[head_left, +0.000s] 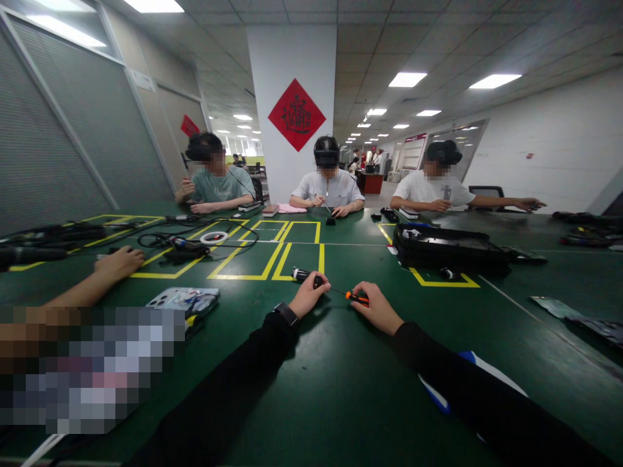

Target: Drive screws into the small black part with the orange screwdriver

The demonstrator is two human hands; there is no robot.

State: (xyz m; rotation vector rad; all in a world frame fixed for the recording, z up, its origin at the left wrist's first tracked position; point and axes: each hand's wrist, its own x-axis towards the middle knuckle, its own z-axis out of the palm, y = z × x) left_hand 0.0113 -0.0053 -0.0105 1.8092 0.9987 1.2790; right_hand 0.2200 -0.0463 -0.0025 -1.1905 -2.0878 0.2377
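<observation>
My left hand (309,296), with a dark watch at the wrist, is closed round a black cylindrical part (302,275). This part has a pale band near its left end, and its dark right end shows between my fingers. My right hand (377,306) grips a screwdriver (359,299) by its orange and black handle. The thin shaft points left at the part's dark end; whether the tip touches it I cannot tell. Both hands are low over the green table (335,395), in front of yellow tape outlines.
A black open case (452,250) lies right of centre. Cables (182,245) and a white ring (213,238) lie left. A phone-like object (185,298) sits nearer, beside another person's hand (120,263). A blue-and-white item (438,394) lies under my right sleeve. Three people sit opposite.
</observation>
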